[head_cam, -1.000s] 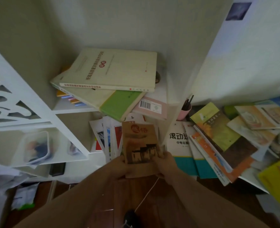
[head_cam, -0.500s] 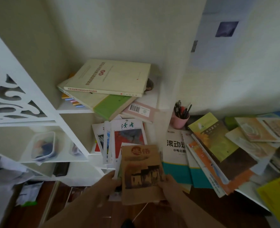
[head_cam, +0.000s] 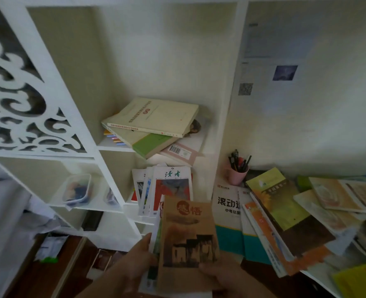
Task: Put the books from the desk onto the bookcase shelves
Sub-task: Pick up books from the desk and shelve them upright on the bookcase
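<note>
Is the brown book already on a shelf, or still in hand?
In hand. Both hands, left hand and right hand, grip the brown book in front of the bookcase.

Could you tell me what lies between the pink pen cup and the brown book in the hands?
In the head view, a white workbook with a teal lower band lies flat on the desk between the pen cup and the brown book.

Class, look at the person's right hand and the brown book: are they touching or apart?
Touching. The head view shows the right hand with its thumb laid across the lower right corner of the brown book, gripping it; the left hand holds the stack's other side.
</note>
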